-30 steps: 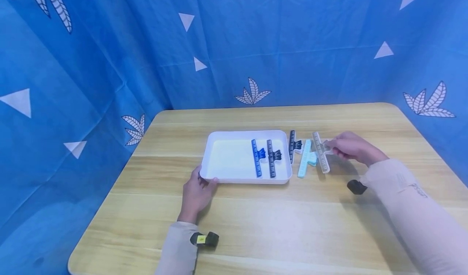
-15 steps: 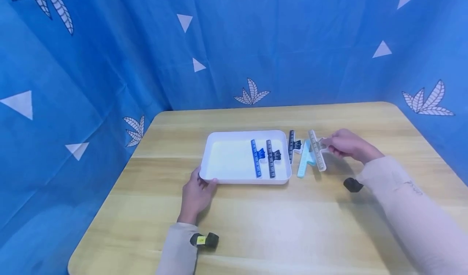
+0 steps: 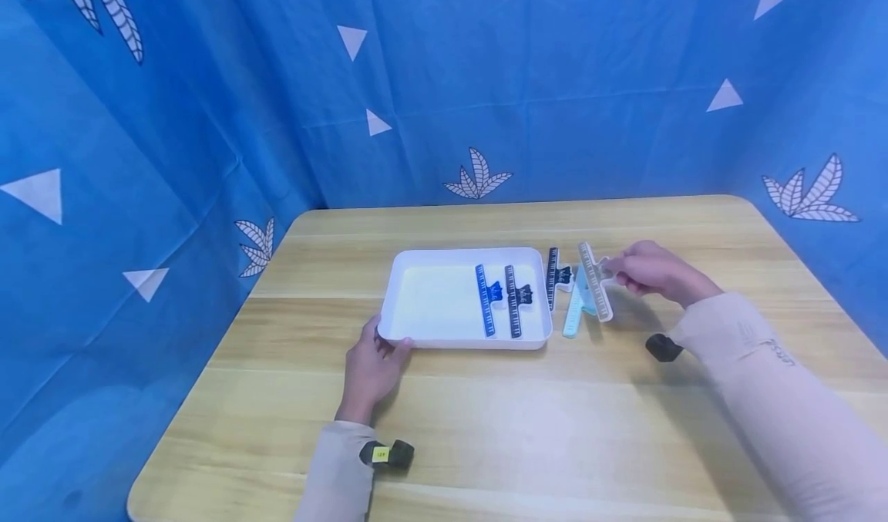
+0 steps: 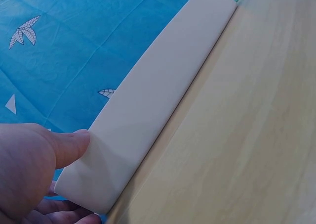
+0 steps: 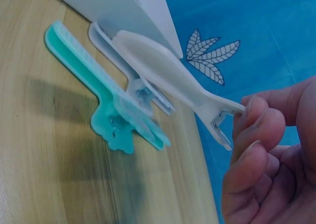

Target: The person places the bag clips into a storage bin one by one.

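Observation:
My right hand (image 3: 648,267) pinches the handle end of a white-and-grey clip (image 3: 595,281) with a long ruler-like bar. In the right wrist view this clip (image 5: 163,68) hangs above the table, over a turquoise clip (image 5: 98,85). Just left of it, beside the tray, lies a black clip (image 3: 553,279). My left hand (image 3: 371,372) holds the near-left corner of a white tray (image 3: 465,344), thumb on its front wall and fingers round the side. Inside the tray lie a blue clip (image 3: 485,302) and another black clip (image 3: 513,302), side by side toward the right.
The wooden table (image 3: 486,429) has rounded corners. A blue curtain (image 3: 430,82) printed with leaves and triangles hangs behind it and along the left. The tray's left half shows bare white floor.
My right hand has moved left with the white-and-grey clip, which now overlaps the turquoise clip in the head view. My left hand stays at the tray's corner.

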Demonstrator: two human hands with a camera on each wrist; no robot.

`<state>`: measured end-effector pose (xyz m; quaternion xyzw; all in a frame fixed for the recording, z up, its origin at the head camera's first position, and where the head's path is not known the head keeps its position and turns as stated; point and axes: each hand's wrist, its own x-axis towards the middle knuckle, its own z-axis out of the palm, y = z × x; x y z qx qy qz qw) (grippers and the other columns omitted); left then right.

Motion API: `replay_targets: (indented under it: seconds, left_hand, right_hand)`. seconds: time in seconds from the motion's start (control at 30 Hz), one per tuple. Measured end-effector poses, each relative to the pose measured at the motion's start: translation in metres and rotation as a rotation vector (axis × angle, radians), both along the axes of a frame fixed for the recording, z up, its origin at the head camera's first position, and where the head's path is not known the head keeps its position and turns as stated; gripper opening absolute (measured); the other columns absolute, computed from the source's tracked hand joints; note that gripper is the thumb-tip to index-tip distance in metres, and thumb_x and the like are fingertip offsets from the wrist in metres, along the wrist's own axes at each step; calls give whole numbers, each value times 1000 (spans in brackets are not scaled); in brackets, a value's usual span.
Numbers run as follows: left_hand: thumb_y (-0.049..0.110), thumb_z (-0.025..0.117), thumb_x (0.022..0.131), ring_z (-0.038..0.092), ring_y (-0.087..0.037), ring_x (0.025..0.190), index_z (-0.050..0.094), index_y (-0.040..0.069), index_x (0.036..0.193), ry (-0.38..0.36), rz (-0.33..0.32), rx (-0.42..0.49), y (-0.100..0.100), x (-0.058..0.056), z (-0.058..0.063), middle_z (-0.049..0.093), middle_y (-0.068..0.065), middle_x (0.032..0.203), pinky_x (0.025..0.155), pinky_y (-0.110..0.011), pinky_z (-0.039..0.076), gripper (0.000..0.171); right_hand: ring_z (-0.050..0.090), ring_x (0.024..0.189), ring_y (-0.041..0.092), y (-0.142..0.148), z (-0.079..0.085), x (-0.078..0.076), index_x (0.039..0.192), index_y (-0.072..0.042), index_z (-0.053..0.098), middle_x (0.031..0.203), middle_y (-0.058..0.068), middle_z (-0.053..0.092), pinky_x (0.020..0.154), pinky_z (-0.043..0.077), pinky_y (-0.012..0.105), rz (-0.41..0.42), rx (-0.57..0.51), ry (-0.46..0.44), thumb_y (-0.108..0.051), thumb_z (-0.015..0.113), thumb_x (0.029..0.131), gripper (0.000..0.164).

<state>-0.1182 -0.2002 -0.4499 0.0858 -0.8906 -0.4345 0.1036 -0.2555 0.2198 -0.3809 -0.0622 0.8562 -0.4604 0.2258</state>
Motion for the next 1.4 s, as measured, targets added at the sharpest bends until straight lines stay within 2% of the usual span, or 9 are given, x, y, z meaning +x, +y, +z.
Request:
replay_targets:
  seconds: [0.13,0.33,0.57,1.1,1.4]
  left_hand:
    - [29,67,82,52,-29,112,33,3,137,15,-1,-22,-1,-1,-1,47,-20,131,92,-35,45,70]
    - [28,67,82,52,-29,112,33,3,136,0,0,-15,-1,-1,1,47,-19,131,92,-35,45,69]
    - [28,68,81,52,-29,113,34,5,137,-14,3,6,-1,-1,2,47,-19,131,92,-35,45,69]
    - [29,67,82,50,-29,115,32,5,138,-26,-5,25,-2,-1,3,45,-18,133,92,-35,45,70]
    - [30,68,81,51,-29,114,33,6,138,-25,2,13,-2,-3,2,46,-17,133,92,-35,45,71]
  right_hand:
    - [40,49,8,-2,1,0,86,3,53,60,-1,46,43,36,18,2,0,10,-24,48,92,28]
    - [40,49,9,-6,4,0,86,2,52,61,-1,46,44,37,18,11,-7,5,-23,48,92,27]
    - [40,49,7,-9,8,1,98,7,55,62,-1,46,43,36,17,25,-9,10,-23,47,93,32]
    - [41,48,8,-22,9,0,88,3,54,61,0,48,43,37,18,26,0,10,-23,51,91,27]
    - [40,48,8,-31,10,0,83,1,50,60,-1,47,43,37,18,39,-36,-1,-23,51,91,25]
